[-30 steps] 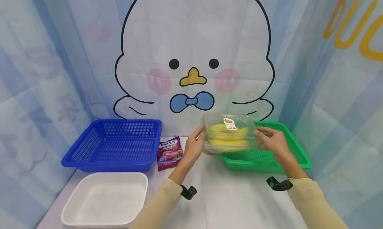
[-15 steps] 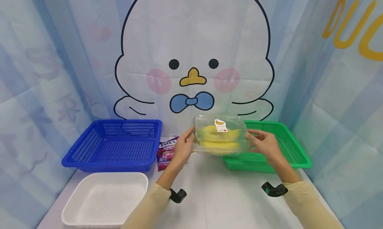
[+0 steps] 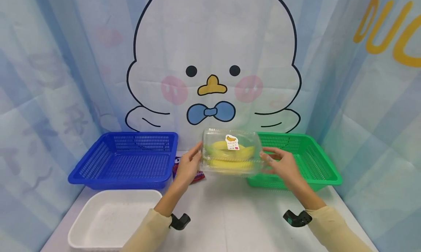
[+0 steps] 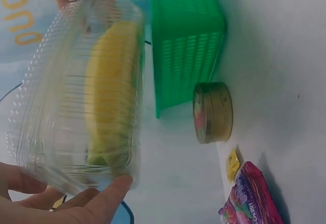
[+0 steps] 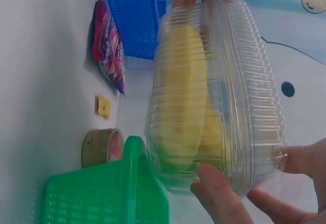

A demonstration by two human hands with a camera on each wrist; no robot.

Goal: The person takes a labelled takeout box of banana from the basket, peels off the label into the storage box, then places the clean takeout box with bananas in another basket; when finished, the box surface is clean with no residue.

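A clear plastic clamshell box (image 3: 213,136) with yellow bananas (image 3: 230,165) inside is held up off the table between two hands. My left hand (image 3: 188,168) grips its left end, and the right hand (image 3: 282,166) pinches the opposite end. The lid carries a white label (image 3: 232,142) with a banana picture. Behind the left hand lies a purple-red Fox's candy bag (image 3: 198,177), mostly hidden in the head view. In the left wrist view a short round tin (image 4: 213,113) and a small yellow packet (image 4: 233,164) stand beyond the box.
A green basket (image 3: 309,153) stands at the back right, partly behind the box and right hand. At the back left is a blue basket (image 3: 139,162), with a white tray (image 3: 112,219) in front of it. Printed curtains (image 3: 210,36) close off the back and sides.
Both hands have carried the box of bananas to the left, off the green basket's front corner. The left hand now covers more of the candy bag.
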